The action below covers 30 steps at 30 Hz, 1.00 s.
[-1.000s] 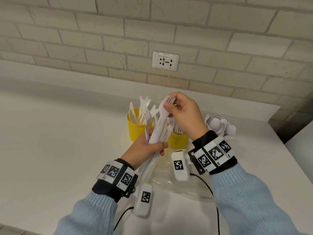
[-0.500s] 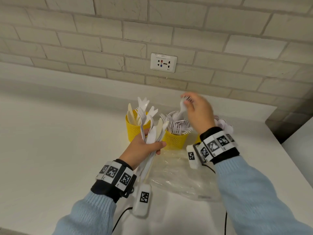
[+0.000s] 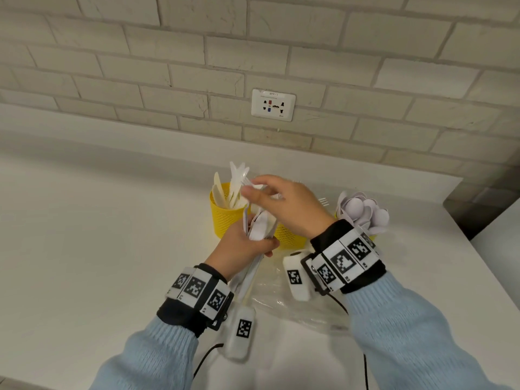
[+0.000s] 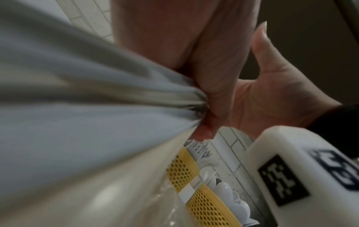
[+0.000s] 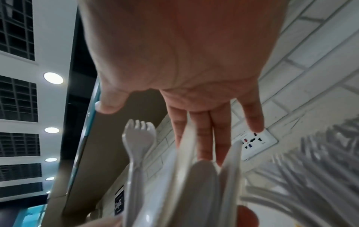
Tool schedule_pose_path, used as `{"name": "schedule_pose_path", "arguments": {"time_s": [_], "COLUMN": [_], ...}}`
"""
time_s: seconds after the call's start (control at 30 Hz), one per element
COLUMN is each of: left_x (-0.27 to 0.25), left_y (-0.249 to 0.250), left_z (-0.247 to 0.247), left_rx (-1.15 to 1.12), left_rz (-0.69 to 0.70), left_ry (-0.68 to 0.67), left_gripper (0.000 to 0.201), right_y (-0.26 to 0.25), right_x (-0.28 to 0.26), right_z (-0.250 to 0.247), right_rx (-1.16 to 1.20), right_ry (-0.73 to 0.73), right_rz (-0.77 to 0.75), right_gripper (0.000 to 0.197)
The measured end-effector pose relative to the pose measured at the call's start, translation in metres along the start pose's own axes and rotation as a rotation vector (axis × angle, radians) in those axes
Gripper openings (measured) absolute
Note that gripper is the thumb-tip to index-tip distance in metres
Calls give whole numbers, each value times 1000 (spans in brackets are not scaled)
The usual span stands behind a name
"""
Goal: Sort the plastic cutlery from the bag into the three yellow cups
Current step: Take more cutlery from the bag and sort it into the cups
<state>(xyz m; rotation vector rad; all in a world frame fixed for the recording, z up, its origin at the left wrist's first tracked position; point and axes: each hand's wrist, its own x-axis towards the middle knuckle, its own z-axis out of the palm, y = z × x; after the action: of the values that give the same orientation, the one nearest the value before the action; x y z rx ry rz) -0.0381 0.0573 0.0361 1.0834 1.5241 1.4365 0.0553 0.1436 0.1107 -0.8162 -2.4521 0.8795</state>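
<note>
Above the white surface (image 3: 84,249), the left hand (image 3: 239,249) grips a bundle of white plastic cutlery (image 3: 260,225) upright, handles down. The right hand (image 3: 287,206), fingers loosely spread and holding nothing, reaches its upper tips just before the yellow mesh cups (image 3: 225,218).

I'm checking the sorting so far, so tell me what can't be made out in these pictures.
- Middle cup: head view, contents hidden behind the right hand.
- Bundle in the left hand: left wrist view, blurred; piece types unclear.
- Right cup: head view, nearly covered by spoons and wristband.
- Bag: whether cutlery remains is unclear.
</note>
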Motion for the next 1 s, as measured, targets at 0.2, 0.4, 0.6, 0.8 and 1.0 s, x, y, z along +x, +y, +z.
{"name": "schedule_pose_path", "arguments": {"time_s": [0.2,0.4,0.6,0.8,1.0], "left_x": [3,-1,-1,0,0], "left_y": [-3,-6,-7,-7,-17], "left_z": [2,3,6,2,-10], "left_rx": [55,30,35,72,120], "left_rz": [-21,-35,-39,6,-35], "left_ry": [29,27,39,44,163], "left_gripper": [37,34,35,41,37], "right_y": [-1,-3,1,-5,4], "right_x": [3,1,3,5,12], "right_z": [12,3,6,-1,-51], "right_rx": [-248,-155,-226,330,521], "right_ry": [-60,-96,-163,45,498], "right_rz": [33,0,56,-43,-142], "right_gripper": [48,40,39,20,29]}}
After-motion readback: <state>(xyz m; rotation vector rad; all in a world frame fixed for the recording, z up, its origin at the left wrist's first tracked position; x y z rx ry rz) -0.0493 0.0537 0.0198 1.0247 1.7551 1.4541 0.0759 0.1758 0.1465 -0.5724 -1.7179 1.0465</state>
